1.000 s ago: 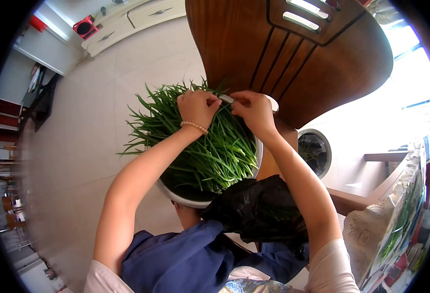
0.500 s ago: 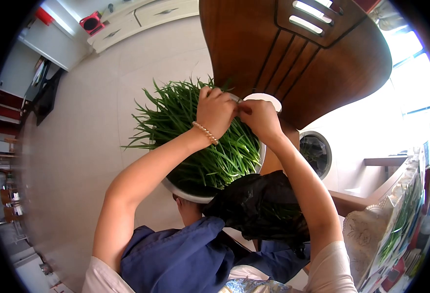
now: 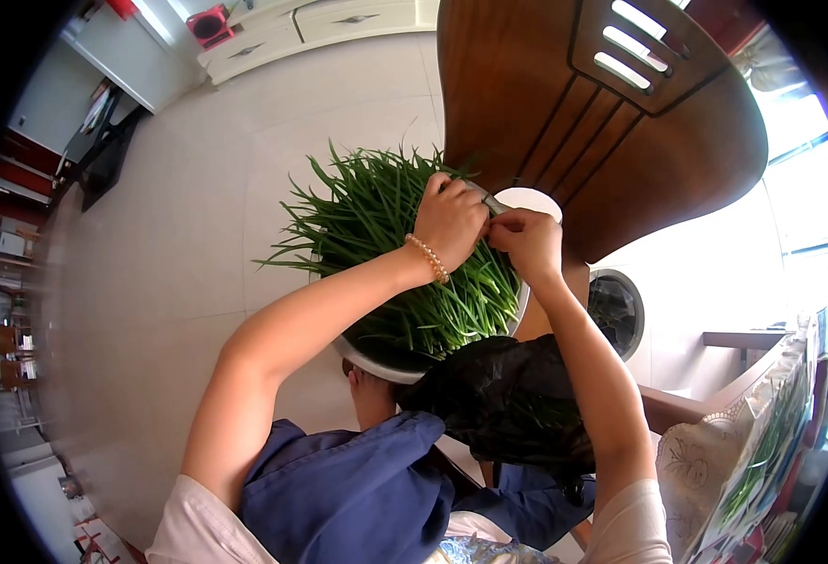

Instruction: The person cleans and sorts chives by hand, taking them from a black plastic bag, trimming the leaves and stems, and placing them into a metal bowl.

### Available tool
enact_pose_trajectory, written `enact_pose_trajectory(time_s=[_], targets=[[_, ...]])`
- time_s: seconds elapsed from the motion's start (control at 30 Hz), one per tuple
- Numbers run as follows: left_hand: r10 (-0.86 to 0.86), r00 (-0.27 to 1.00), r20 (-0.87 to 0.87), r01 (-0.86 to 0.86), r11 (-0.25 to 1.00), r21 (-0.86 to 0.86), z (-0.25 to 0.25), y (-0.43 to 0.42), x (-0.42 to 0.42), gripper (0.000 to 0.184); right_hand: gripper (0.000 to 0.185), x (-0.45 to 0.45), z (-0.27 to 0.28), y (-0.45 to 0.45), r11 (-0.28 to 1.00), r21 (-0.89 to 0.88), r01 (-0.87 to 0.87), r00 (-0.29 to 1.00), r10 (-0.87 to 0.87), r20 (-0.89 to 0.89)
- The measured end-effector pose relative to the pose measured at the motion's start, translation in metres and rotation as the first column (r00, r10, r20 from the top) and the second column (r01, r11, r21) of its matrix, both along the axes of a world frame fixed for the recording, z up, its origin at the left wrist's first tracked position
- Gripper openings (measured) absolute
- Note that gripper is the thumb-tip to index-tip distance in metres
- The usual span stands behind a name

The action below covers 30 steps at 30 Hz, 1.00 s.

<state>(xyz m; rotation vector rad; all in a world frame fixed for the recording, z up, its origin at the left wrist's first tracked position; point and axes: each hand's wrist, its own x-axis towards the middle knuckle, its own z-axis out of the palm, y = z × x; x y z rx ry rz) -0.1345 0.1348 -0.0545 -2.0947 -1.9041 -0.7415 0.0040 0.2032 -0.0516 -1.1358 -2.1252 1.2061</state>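
A big bunch of garlic chives [image 3: 367, 216] fills a round, pale-rimmed basin [image 3: 376, 368], leaf tips to the upper left and pale stem ends to the lower right. My left hand [image 3: 451, 226], with a beaded bracelet [image 3: 427, 258] at the wrist, is above the chives near the basin's far edge, fingers curled inward. Close beside it, my right hand [image 3: 530, 246] has thumb and fingers pinched together. The fingertips almost meet; whatever they grip is too small or hidden to make out. A black plastic bag [image 3: 498, 385] with some greens inside lies below my right hand.
A brown wooden chair [image 3: 527, 122] stands just beyond my hands, with a white round object [image 3: 531, 200] on its seat. At the right is a table with a lace cloth [image 3: 701, 461] and more green leaves [image 3: 757, 461]. A pale cabinet [image 3: 339, 28] stands at the back.
The whole view has shifted slightly, so things appear a little further right and lower. My hands stay together over the basin, with the fingertips slightly further apart.
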Motion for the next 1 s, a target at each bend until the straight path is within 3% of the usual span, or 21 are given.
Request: enact_pose_trajectory(time_s=[0.03,0.1,0.17,0.23,0.3,0.33,0.4,0.47,0.5,0.53,0.57,0.63,0.67,0.7,0.77,0.83,0.9,0.97,1.0], targets=[[0.002,1.000,-0.001,-0.002,1.000,0.000,0.001,0.000,0.000,0.008,0.016,0.003,0.000,0.003,1.000,0.000,-0.002,1.000,0.002,-0.001],[0.005,0.996,0.093,-0.004,1.000,-0.005,0.005,-0.003,0.001,0.010,0.016,0.007,0.002,0.008,0.907,-0.371,0.200,0.918,-0.306,-0.251],[0.060,0.993,0.104,-0.058,0.998,-0.028,0.006,-0.007,0.000,0.013,0.014,0.020,0.057,-0.019,0.914,-0.334,0.230,0.866,-0.349,-0.357],[0.113,0.988,0.109,-0.107,0.992,-0.063,0.011,-0.015,-0.001,0.018,0.011,0.053,0.089,-0.049,0.969,-0.005,0.248,0.914,-0.235,-0.331],[0.165,0.981,0.103,-0.180,0.971,0.157,0.030,-0.025,0.005,0.036,0.009,0.097,0.105,-0.088,0.944,0.225,0.241,0.942,-0.171,-0.290],[0.064,0.995,0.077,-0.077,0.981,0.179,0.046,-0.035,0.010,0.047,0.010,0.113,0.105,-0.108,0.940,0.215,0.265,0.935,-0.196,-0.294],[-0.226,0.974,0.031,0.212,0.947,0.240,0.071,-0.058,0.042,0.033,0.012,0.144,0.095,-0.141,0.947,0.110,0.302,0.925,-0.264,-0.274],[-0.588,0.808,0.037,0.551,0.776,0.306,0.084,-0.085,0.085,0.017,0.011,0.172,0.068,-0.164,0.947,-0.049,0.318,0.937,-0.322,-0.134],[-0.689,0.723,-0.039,0.673,0.692,0.263,0.078,-0.098,0.106,0.013,0.009,0.184,0.049,-0.172,0.925,-0.125,0.359,0.929,-0.367,-0.046],[-0.747,0.649,-0.147,0.760,0.627,0.172,0.071,-0.109,0.122,0.013,0.007,0.194,0.035,-0.175,0.942,-0.011,0.335,0.941,-0.334,0.051],[-0.787,0.602,-0.135,0.798,0.602,0.044,0.064,-0.121,0.135,0.012,0.005,0.204,0.021,-0.178,0.949,0.099,0.300,0.937,-0.313,0.157],[-0.760,0.609,-0.227,0.708,0.650,-0.275,0.049,-0.138,0.154,0.016,0.008,0.217,-0.005,-0.181,0.943,0.164,0.290,0.906,-0.326,0.272],[-0.746,0.653,-0.132,0.678,0.653,-0.337,0.036,-0.146,0.161,0.021,0.013,0.222,-0.011,-0.179,0.960,0.213,0.182,0.836,-0.266,0.480],[-0.720,0.693,-0.044,0.647,0.648,-0.402,0.023,-0.152,0.165,0.026,0.011,0.223,-0.016,-0.180,0.966,0.170,0.196,0.807,-0.257,0.532],[-0.718,0.694,-0.043,0.550,0.568,-0.612,0.015,-0.157,0.161,0.050,0.011,0.229,-0.034,-0.189,0.942,0.282,0.180,0.912,-0.267,0.310],[-0.705,0.699,-0.123,0.456,0.572,-0.682,0.014,-0.159,0.152,0.064,0.020,0.228,-0.034,-0.201,0.931,0.303,0.202,0.935,-0.275,0.223],[-0.697,0.698,-0.164,0.380,0.554,-0.741,0.019,-0.161,0.147,0.061,0.023,0.232,-0.033,-0.210,0.937,0.271,0.222,0.914,-0.296,0.276],[-0.689,0.708,-0.152,0.329,0.513,-0.793,0.023,-0.162,0.141,0.056,0.020,0.238,-0.029,-0.218,0.992,0.070,0.103,0.863,-0.124,0.490],[-0.643,0.757,-0.113,0.298,0.494,-0.817,0.026,-0.164,0.141,0.054,0.020,0.243,-0.033,-0.222,0.989,0.065,0.136,0.856,-0.150,0.495]])
